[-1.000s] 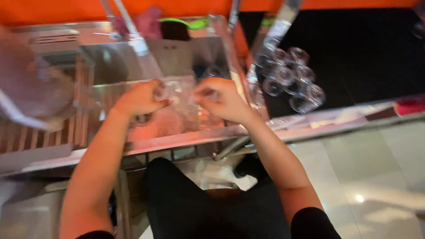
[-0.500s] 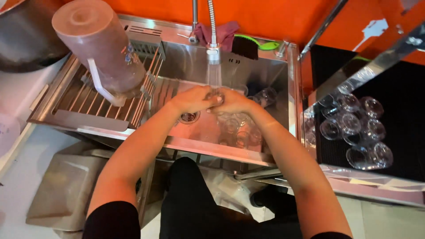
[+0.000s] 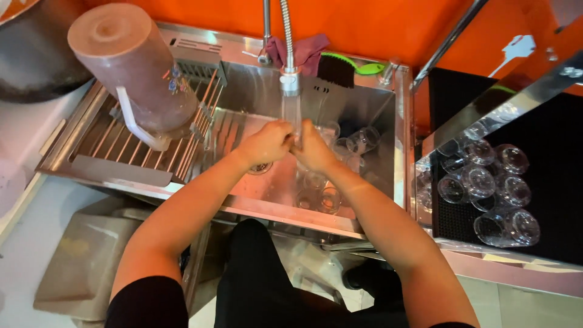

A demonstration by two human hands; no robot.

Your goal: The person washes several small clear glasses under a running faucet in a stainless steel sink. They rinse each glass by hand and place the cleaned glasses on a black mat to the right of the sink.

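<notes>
Glass [image 3: 297,124], clear and hard to make out, sits at centre frame under the faucet head [image 3: 289,81], over the steel sink [image 3: 388,115]; its long axis seems upright, though which way its mouth points cannot be told. Left hand [image 3: 267,144] and right hand [image 3: 314,150] meet around it, each grip curled narrow against its sides, knuckles nearly touching. More glasses [image 3: 322,191] lie in the basin just below the hands, others [image 3: 486,188] stand on a black mat at right, and a brown blender jug [image 3: 130,70] rests upturned on the drain rack [image 3: 121,152] at upper left.
</notes>
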